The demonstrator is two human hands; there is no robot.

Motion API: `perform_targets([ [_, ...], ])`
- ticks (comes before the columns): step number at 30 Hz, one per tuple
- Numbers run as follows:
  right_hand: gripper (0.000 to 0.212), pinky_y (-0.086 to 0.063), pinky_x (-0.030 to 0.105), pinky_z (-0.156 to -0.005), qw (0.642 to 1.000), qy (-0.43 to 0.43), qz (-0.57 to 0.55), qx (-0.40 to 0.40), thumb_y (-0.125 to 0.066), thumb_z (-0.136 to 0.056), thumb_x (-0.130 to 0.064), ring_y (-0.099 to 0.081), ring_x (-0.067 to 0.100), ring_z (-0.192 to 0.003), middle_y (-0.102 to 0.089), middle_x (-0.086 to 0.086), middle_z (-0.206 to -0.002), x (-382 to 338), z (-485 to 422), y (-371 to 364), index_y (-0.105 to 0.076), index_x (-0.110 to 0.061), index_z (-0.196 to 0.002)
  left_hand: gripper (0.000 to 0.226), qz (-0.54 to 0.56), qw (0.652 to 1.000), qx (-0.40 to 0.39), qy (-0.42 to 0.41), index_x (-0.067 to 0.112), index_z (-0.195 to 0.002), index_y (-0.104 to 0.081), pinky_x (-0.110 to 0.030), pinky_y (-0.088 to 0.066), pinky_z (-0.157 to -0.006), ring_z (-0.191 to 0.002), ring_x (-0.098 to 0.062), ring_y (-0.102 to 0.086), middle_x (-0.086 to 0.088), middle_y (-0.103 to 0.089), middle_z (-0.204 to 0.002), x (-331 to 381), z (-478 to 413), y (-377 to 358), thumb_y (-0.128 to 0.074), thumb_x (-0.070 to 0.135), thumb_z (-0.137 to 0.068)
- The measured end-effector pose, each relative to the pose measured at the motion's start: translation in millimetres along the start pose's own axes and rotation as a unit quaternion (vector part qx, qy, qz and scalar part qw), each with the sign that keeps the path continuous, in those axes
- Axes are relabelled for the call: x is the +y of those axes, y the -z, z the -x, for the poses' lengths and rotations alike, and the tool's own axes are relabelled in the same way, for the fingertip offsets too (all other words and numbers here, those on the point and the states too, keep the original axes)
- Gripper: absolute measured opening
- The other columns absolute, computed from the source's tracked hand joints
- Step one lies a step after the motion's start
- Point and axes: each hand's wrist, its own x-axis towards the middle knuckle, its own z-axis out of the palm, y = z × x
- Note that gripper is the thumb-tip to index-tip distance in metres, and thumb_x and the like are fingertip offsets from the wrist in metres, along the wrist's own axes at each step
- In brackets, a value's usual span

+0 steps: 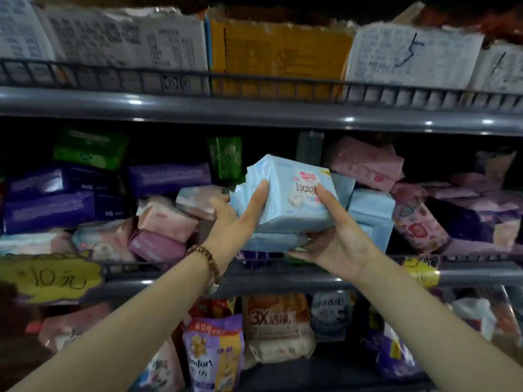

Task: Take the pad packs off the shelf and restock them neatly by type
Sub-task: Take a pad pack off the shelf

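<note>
Two hands, left [236, 219] and right [336, 244], grip light-blue pad packs [285, 205] between them.

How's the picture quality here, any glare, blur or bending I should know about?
Head view: dim overall; bright glare spots along the grey metal shelf rail; the wide lens bows the shelves; print on the white cardboard boxes is blurred; the light blue pad packs, held between left hand and right hand, are sharpest.
</note>
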Motion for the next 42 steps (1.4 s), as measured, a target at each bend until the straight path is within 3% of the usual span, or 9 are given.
perform_targets([
  [8,0.055,-0.044,0.054,-0.101,0.994,-0.086,0.038,0.051,-0.069,-0.069,-0.043,-0.061,0.026,-0.114,-0.070,0.003,-0.116,69,50,62,-0.062,-0.024,-0.120,0.125,-0.009,0.970,-0.179,0.161,0.041,-0.146,-0.018,-0.046,-0.036,-0.109,-0.134,-0.016,-0.038,0.016,-0.020,-0.151,-80,43,-30,-0.045,0.100,-0.039],
  [13,0.052,-0.049,0.046,-0.083,0.980,-0.176,0.069,0.068,-0.069,-0.066,-0.041,-0.061,0.022,-0.112,-0.071,0.000,-0.113,107,57,103,-0.062,-0.026,-0.116,0.051,0.055,0.942,-0.244,0.225,0.040,-0.109,-0.055,-0.031,-0.053,-0.083,-0.098,-0.007,-0.066,0.014,-0.063,-0.112,-133,60,-46,-0.047,0.077,-0.075],
  [16,0.047,-0.044,0.047,-0.093,0.968,-0.221,0.084,0.077,-0.068,-0.065,-0.039,-0.062,0.021,-0.107,-0.073,-0.001,-0.102,137,56,123,-0.062,-0.025,-0.109,0.052,0.098,0.924,-0.268,0.254,0.034,-0.113,-0.062,-0.034,-0.054,-0.088,-0.101,-0.014,-0.068,0.001,-0.068,-0.116,-176,64,-53,-0.046,0.070,-0.078],
  [21,0.048,-0.032,0.047,-0.108,0.945,-0.309,0.071,0.081,-0.067,-0.067,-0.035,-0.058,0.022,-0.111,-0.068,0.003,-0.112,203,43,153,-0.058,-0.023,-0.112,0.045,0.092,0.903,-0.231,0.351,0.034,-0.106,-0.065,-0.039,-0.055,-0.086,-0.098,-0.014,-0.068,0.008,-0.073,-0.103,-250,70,-59,-0.047,0.069,-0.082],
  [25,0.037,-0.037,0.045,-0.109,0.932,-0.356,0.041,0.063,-0.067,-0.073,-0.029,-0.061,0.019,-0.107,-0.074,-0.001,-0.100,261,26,178,-0.063,-0.020,-0.109,0.099,0.074,0.870,-0.212,0.440,0.038,-0.125,-0.057,-0.054,-0.039,-0.105,-0.124,-0.025,-0.051,0.002,-0.053,-0.136,-318,72,-55,-0.065,0.087,-0.040],
  [28,0.021,-0.054,0.030,-0.084,0.913,-0.404,0.040,0.045,-0.060,-0.087,-0.018,-0.069,0.014,-0.092,-0.074,-0.001,-0.097,300,20,188,-0.064,-0.016,-0.107,0.109,0.050,0.834,-0.224,0.502,0.031,-0.133,-0.052,-0.051,-0.036,-0.107,-0.127,-0.025,-0.047,0.002,-0.049,-0.137,-356,74,-47,-0.067,0.083,-0.038],
  [30,0.017,-0.057,0.024,-0.069,0.904,-0.426,0.030,0.035,-0.052,-0.093,-0.007,-0.072,0.012,-0.084,-0.074,0.002,-0.096,326,16,191,-0.065,-0.012,-0.102,0.091,0.024,0.819,-0.237,0.522,0.028,-0.125,-0.057,-0.043,-0.045,-0.098,-0.119,-0.022,-0.053,-0.001,-0.055,-0.130,-378,76,-47,-0.069,0.079,-0.050],
  [33,0.016,-0.050,0.028,-0.092,0.892,-0.440,0.094,0.040,-0.052,-0.097,-0.017,-0.062,0.023,-0.114,-0.063,0.008,-0.121,368,8,194,-0.063,-0.012,-0.106,0.038,0.002,0.813,-0.267,0.517,0.026,-0.107,-0.063,-0.027,-0.053,-0.072,-0.083,-0.011,-0.066,0.002,-0.071,-0.094,-410,79,-55,-0.060,0.055,-0.083],
  [42,0.056,-0.025,0.036,-0.106,0.874,-0.452,0.176,0.034,-0.059,-0.088,-0.051,-0.037,0.005,-0.120,-0.047,-0.016,-0.127,455,-1,213,-0.044,-0.030,-0.138,0.057,-0.013,0.803,-0.212,0.556,0.032,-0.126,-0.049,-0.043,-0.039,-0.100,-0.111,-0.016,-0.053,0.008,-0.058,-0.118,-489,106,-60,-0.043,0.068,-0.084],
])
